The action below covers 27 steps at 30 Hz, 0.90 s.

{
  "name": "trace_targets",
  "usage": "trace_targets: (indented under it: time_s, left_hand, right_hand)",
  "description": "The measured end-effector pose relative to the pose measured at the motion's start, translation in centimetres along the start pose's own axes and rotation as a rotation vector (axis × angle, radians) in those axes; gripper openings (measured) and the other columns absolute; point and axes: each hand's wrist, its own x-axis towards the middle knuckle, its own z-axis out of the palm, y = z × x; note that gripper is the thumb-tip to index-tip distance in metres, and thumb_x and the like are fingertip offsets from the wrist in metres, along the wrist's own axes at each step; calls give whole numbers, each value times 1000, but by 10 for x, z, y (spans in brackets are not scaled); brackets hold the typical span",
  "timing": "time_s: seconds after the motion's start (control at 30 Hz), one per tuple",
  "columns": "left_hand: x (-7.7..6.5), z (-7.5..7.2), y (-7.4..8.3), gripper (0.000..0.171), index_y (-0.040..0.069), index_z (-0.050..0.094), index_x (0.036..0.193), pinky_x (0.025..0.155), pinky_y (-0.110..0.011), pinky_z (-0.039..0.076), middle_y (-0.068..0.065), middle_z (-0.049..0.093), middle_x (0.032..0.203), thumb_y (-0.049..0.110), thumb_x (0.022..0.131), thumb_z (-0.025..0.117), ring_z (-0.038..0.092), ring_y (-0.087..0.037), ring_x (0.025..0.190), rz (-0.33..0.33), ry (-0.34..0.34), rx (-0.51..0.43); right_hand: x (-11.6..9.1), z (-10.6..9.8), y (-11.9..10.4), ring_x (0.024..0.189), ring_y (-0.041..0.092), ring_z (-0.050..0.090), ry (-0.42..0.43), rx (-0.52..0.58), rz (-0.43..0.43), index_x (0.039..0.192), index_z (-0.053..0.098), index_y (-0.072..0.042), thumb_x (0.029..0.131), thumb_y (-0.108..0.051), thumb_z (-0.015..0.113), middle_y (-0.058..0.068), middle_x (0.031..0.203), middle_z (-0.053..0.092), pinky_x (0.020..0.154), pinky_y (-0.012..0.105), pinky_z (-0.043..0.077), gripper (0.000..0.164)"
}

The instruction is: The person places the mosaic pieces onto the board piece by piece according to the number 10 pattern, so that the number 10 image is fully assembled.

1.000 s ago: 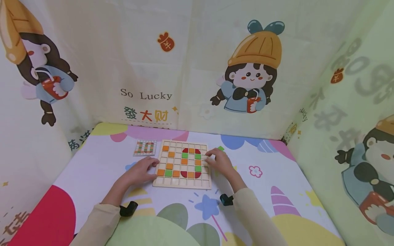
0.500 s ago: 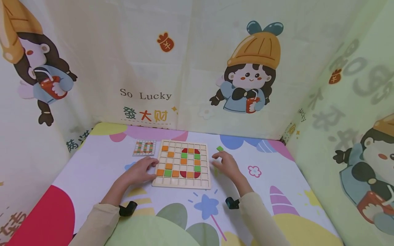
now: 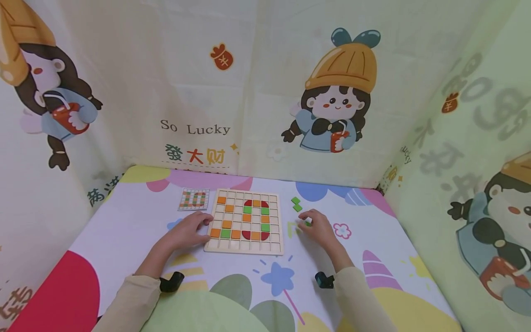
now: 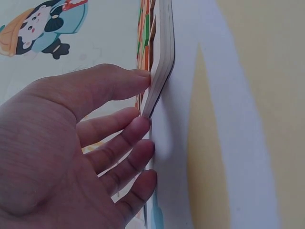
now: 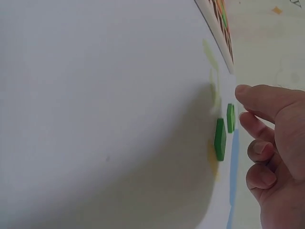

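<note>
A square wooden grid board (image 3: 277,244) lies on the table, holding orange, green and red tiles. My left hand (image 3: 190,230) rests at its left side. In the left wrist view, the thumb and fingertips touch the edge of the board (image 4: 164,52), the other fingers loosely bent. To the right of the board, my right hand (image 3: 318,228) hovers low over the table with thumb and index finger apart, gripping nothing. One green tile (image 3: 308,224) shows partly under that hand. Two more green tiles, a far one (image 3: 296,200) and a nearer one (image 3: 297,208), lie beyond the fingers.
A small card (image 3: 194,199) with a printed grid pattern lies left of the board's far corner. A patterned cloth (image 3: 356,258) covers the table. Printed curtains (image 3: 265,92) stand behind and on both sides.
My right hand has moved from the board's right edge out to the right and slightly toward me, uncovering green tiles. The left hand has stayed at the board's left side.
</note>
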Motion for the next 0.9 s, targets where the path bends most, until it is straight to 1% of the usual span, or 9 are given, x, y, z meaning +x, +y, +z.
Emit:
trace_targets:
  time_s: [0.1, 0.2, 0.33, 0.43, 0.5, 0.73, 0.9]
  left_hand:
    - [0, 0, 0, 52, 3, 56, 126, 81, -36, 43, -5, 56, 107, 16, 79, 74, 48, -19, 93, 0, 0, -2]
    - [0, 0, 0, 53, 3, 56, 127, 82, -37, 44, -5, 56, 108, 16, 79, 74, 48, -19, 94, -6, -3, 2]
    - [1, -1, 0, 53, 4, 55, 128, 84, -38, 44, -5, 56, 109, 17, 80, 74, 48, -20, 95, -19, -7, 8]
    - [1, -1, -1, 52, 5, 56, 127, 83, -38, 43, -5, 55, 108, 17, 80, 74, 47, -20, 95, -22, -8, 8]
    - [1, -1, 0, 50, 5, 56, 125, 81, -37, 42, -5, 54, 105, 17, 80, 74, 47, -20, 93, -18, -9, 6]
    - [0, -1, 1, 51, 4, 56, 126, 79, -35, 42, -4, 53, 103, 17, 80, 74, 47, -19, 92, -5, -12, 4]
    - [0, -2, 1, 52, 3, 56, 126, 79, -35, 42, -5, 54, 104, 16, 79, 74, 47, -19, 92, 0, -6, 6]
  right_hand:
    - [-4, -2, 6, 78, 17, 52, 0, 10, 5, 104, 72, -8, 81, -16, 75, 6, 100, 66, 70, 29, 44, 25]
    - [-7, -4, 12, 81, 19, 54, 3, 24, 13, 105, 71, -6, 80, -14, 76, 8, 102, 66, 73, 32, 46, 27]
    - [-10, -6, 17, 93, 24, 59, -1, 13, 43, 109, 70, -5, 80, -14, 76, 10, 108, 65, 85, 40, 51, 31]
    - [-11, -6, 20, 105, 27, 60, -12, -2, 69, 112, 69, -5, 81, -16, 76, 12, 113, 65, 94, 45, 49, 34]
    - [-11, -6, 22, 109, 29, 59, -19, -4, 81, 112, 68, -5, 81, -16, 76, 13, 113, 65, 97, 47, 48, 34]
    - [-11, -5, 26, 104, 27, 59, -24, -5, 101, 108, 69, -5, 81, -15, 76, 12, 110, 65, 96, 47, 47, 30]
    - [-9, -5, 24, 95, 25, 58, -30, -3, 117, 103, 70, -4, 78, -13, 76, 11, 103, 65, 92, 45, 48, 27]
